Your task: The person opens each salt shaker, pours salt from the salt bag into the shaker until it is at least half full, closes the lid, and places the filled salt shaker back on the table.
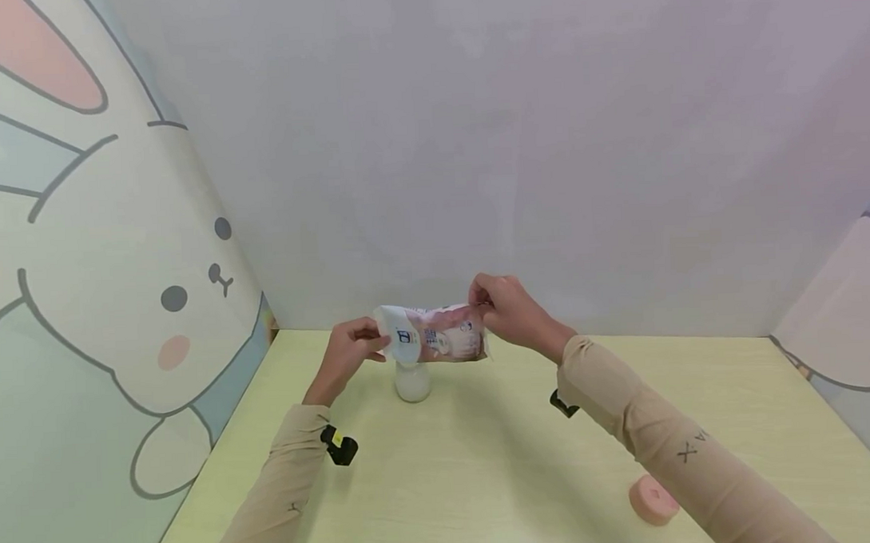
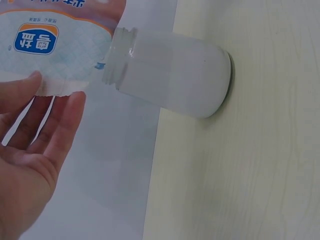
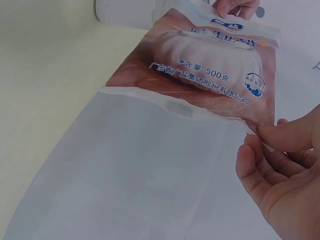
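A salt packet, brown and white with printed blue lettering, is stretched sideways between both hands above the table. My left hand pinches its pale end between thumb and fingers. The opposite end's upper corner is pinched by my right hand. Under the packet's left part stands an upright glass jar, cloudy white inside and without a lid. In the left wrist view the packet's lower edge meets the mouth of the jar. The right wrist view shows the printed face of the packet, flattened and creased.
A pink round disc with a small mark at its centre lies on the pale wooden table, beside the right forearm. A grey-white wall rises behind the table. A rabbit picture covers the left wall.
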`<state>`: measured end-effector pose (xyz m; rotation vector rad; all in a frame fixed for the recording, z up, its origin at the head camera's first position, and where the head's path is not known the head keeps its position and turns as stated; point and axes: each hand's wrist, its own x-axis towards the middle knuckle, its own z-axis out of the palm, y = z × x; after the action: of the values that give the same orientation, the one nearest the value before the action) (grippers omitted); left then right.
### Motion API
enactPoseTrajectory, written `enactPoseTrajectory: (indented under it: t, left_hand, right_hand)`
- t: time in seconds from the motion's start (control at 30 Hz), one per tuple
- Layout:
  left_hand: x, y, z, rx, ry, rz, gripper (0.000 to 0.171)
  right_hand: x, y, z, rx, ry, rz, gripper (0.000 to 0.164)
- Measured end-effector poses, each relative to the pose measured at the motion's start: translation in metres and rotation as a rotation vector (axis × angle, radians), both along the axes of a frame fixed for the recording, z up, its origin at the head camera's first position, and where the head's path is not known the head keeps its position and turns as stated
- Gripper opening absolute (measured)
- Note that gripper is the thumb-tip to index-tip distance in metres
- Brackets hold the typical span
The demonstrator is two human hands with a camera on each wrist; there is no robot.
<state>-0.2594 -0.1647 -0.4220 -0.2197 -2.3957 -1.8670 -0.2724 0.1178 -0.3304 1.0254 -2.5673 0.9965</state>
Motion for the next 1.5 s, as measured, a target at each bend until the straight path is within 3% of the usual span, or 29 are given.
enactPoseTrajectory:
  t: [0.33,0.6,0.73,1.5]
  left_hand:
    - [0.000,-0.001,0.002,0.028,-0.030,-0.004,0.014]
    - [0.017,0.009,0.025,0.018,-0.021,-0.015,0.014]
    - [0.018,0.010,0.028,0.024,-0.016,-0.021,0.014]
    - [0.019,0.011,0.027,0.046,-0.015,-0.011,0.015]
  right_hand:
    - [0.002,-0.002,0.000,0.008,0.007,-0.011,0.020]
    - [0.003,-0.002,-0.001,0.029,0.031,-0.033,0.017]
    - [0.003,-0.001,-0.001,0.032,0.040,-0.042,0.017]
    - [0.004,-0.001,-0.005,0.023,0.091,-0.048,0.016]
